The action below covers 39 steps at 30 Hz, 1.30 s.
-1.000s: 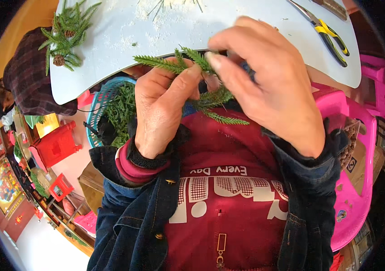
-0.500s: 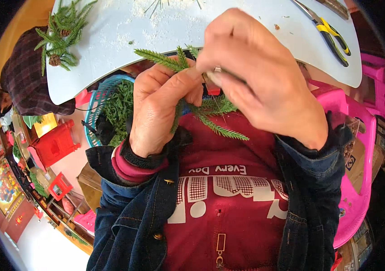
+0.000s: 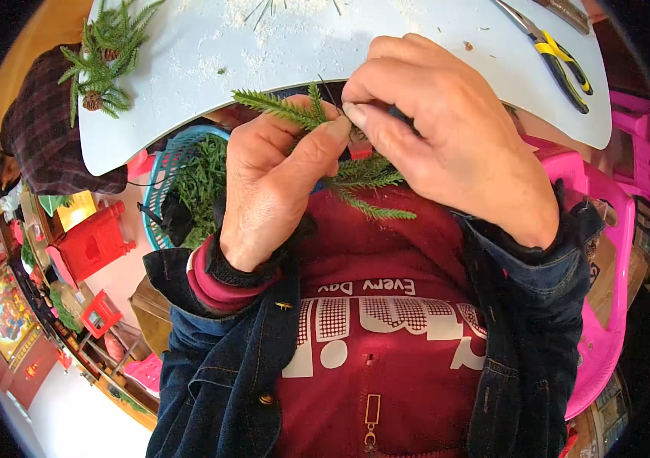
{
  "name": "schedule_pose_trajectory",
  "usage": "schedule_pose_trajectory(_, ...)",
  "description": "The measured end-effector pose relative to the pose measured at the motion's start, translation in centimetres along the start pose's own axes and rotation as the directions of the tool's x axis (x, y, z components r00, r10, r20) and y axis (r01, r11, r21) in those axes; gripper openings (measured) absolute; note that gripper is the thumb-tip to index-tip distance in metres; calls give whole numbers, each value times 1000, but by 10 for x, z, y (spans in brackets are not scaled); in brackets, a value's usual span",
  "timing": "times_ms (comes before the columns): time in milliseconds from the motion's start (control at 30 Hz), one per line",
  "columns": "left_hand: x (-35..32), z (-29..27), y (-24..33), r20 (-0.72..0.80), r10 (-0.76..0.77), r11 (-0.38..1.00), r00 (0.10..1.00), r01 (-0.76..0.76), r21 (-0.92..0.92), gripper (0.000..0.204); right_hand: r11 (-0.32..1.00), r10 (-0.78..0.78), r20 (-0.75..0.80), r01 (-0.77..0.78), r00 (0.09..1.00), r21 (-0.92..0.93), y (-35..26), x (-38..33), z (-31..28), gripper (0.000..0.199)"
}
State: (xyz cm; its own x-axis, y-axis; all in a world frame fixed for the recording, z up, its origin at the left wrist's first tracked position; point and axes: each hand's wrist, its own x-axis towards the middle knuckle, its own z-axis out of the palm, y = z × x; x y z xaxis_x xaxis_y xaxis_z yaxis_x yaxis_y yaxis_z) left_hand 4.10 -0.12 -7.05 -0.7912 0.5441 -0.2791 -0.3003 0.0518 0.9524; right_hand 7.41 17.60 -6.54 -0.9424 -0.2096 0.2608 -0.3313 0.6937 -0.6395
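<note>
My left hand [image 3: 271, 179] pinches an artificial pine sprig [image 3: 283, 108] between thumb and fingers, just past the near edge of the white table. Green needle tips poke out above the fingers, and more needled branches [image 3: 371, 174] spread below, toward my chest. Close against it, my right hand [image 3: 458, 133] has its thumb and forefinger pressed together by the sprig's stem. A thin dark strand stands up between the two hands. What the right fingertips grip is too small to make out.
On the white table [image 3: 157, 107] lie a pine sprig with cones [image 3: 107, 57], white crumbs [image 3: 249, 65] and yellow-black pliers [image 3: 550, 53]. A blue basket [image 3: 156, 191] of greenery stands below left. A pink chair [image 3: 607, 305] is at right; someone in checked clothing [image 3: 50, 114] is at left.
My right hand has come down slightly and its fingers, blurred before, are now steady beside the stem. The sprig has shifted a little, its lower branches higher.
</note>
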Motion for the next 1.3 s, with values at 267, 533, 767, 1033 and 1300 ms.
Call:
schedule_pose_trajectory(267, 1, -2, -2, 53, -8, 996, 999, 3, 89, 11, 883, 260, 223, -324, 940, 339, 3, 15, 1, 8)
schedule_pose_trajectory(533, 4, -1, -3, 69, -17, 998, 997, 13, 57, 12, 900, 235, -167, -149, 958, 409, 10, 22, 6, 7)
schedule_pose_trajectory(767, 15, -15, 24, 13, -35, 999, 999, 35, -21, 13, 721, 437, -366, -77, 822, 688, 3, 35, -32, 12)
schedule_pose_trajectory(1033, 37, -11, 30, -7, 32, 998, 999, -32, -51, 11, 745, 258, -157, -92, 953, 661, 21, 33, -38, 12)
schedule_pose_trajectory(1300, 60, -18, 35, -86, 36, 995, 996, -43, -90, 13, 812, 218, -222, -50, 950, 582, 29, 37, -46, 9)
